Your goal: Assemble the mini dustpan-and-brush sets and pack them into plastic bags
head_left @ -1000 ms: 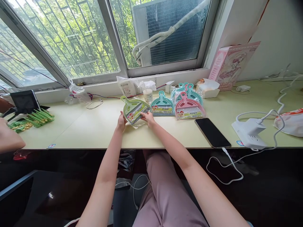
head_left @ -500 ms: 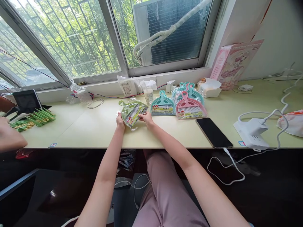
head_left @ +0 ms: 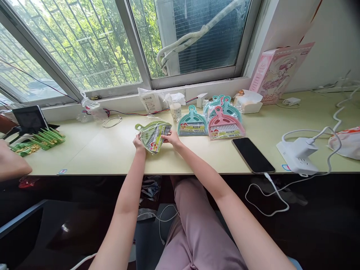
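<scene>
Between my two hands is a green dustpan and brush set [head_left: 153, 135] in clear wrap, tilted, its handle pointing up and left. My left hand [head_left: 138, 143] grips its left edge. My right hand [head_left: 172, 138] pinches its right side, near the printed label. Just right of it on the table, a teal dustpan and brush set [head_left: 192, 123] and a pink dustpan and brush set [head_left: 226, 125] lie in their wraps. More teal dustpan sets [head_left: 233, 110] are behind the pink one, partly hidden.
A black phone [head_left: 254, 155] on a cable and a white power strip [head_left: 298, 154] lie at the right. Along the window stand a cup [head_left: 176, 110] and a tissue pack [head_left: 248, 102]. At far left, another person's arm [head_left: 12, 161] rests near green bundles [head_left: 46, 139].
The green dustpan set has shifted slightly left and turned in my hands, its label now more upright. My left hand has moved a little left with it.
</scene>
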Tool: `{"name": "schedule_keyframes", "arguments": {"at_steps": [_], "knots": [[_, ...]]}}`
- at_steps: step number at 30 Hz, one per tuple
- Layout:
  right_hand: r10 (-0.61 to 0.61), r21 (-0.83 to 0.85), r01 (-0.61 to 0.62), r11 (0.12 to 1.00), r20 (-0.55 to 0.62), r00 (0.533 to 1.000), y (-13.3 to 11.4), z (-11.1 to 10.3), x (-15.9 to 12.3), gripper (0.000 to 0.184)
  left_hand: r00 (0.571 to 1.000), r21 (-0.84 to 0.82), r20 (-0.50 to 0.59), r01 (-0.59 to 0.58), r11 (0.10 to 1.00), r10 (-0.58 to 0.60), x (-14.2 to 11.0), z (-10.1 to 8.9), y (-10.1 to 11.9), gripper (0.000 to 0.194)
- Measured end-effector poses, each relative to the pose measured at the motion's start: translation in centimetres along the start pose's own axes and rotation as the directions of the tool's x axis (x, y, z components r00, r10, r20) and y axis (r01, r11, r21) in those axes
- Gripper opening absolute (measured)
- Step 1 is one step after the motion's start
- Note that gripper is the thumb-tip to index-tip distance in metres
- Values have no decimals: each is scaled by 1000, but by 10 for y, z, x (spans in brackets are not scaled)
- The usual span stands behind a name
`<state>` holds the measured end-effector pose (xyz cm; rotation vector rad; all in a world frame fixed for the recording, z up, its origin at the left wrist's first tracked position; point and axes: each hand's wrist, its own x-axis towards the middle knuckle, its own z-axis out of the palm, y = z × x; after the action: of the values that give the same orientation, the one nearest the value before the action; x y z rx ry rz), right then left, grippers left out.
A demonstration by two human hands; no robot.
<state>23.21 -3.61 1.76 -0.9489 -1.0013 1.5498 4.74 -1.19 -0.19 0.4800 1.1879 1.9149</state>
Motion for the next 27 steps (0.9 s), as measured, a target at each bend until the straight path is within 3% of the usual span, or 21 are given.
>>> {"name": "schedule_keyframes", "arguments": {"at_steps": [2, 4, 5, 6, 8, 9, 10, 12, 14, 17, 19, 21, 22, 24, 25, 26, 27], "knots": [[0, -27, 0, 1000, 16, 1000, -1, 2, -1, 26, 998, 80, -38, -48, 996, 51, 0, -3, 3, 39], [1, -37, -1, 999, 8, 1000, -4, -2, 0, 25, 972, 249, -77, -199, 948, 224, -2, -6, 9, 43], [0, -43, 1, 999, 13, 1000, -6, -6, 1, 25, 928, 354, -97, -307, 883, 361, -4, -8, 12, 46], [0, -53, 1, 999, 28, 1000, -8, -10, 2, 24, 856, 459, -94, -415, 785, 508, -5, -11, 17, 49], [8, -90, 0, 996, 88, 996, -13, -17, 3, 24, 703, 613, 30, -574, 543, 710, -4, -16, 28, 52], [15, -114, -1, 993, 124, 992, -14, -20, 3, 24, 675, 645, 147, -620, 447, 723, -1, -19, 33, 49], [22, -137, -1, 991, 157, 987, -15, -21, 4, 26, 690, 652, 277, -646, 397, 669, 3, -22, 38, 45], [45, -172, -10, 985, 202, 978, -15, -21, 4, 28, 780, 662, 437, -616, 427, 448, 13, -27, 44, 34], [58, -183, -18, 983, 216, 975, -14, -18, 4, 28, 859, 669, 434, -510, 541, 273, 24, -30, 45, 27], [59, -181, -23, 983, 197, 979, -12, -16, 4, 25, 903, 563, 348, -417, 714, 253, 38, -33, 42, 21], [47, -171, -17, 985, 171, 984, -13, -16, 4, 25, 912, 460, 247, -407, 789, 327, 45, -36, 42, 16], [18, -148, 0, 989, 121, 992, -14, -19, 4, 25, 917, 413, 22, -372, 831, 399, 49, -42, 45, 11], [-1, -132, 12, 991, 85, 996, -15, -20, 4, 25, 896, 414, -129, -340, 844, 425, 50, -46, 48, 9], [-26, -79, 25, 997, -6, 1000, -16, -23, 5, 23, 791, 441, -414, -260, 859, 451, 51, -56, 55, 13], [-30, -41, 28, 999, -56, 998, -16, -24, 6, 23, 744, 454, -488, -230, 861, 456, 49, -61, 58, 16], [-27, 3, 28, 1000, -103, 994, -16, -25, 6, 22, 748, 460, -487, -219, 860, 451, 47, -65, 61, 18], [-18, 50, 26, 998, -144, 989, -17, -25, 6, 22, 796, 462, -418, -227, 857, 437, 45, -68, 63, 20]]}}
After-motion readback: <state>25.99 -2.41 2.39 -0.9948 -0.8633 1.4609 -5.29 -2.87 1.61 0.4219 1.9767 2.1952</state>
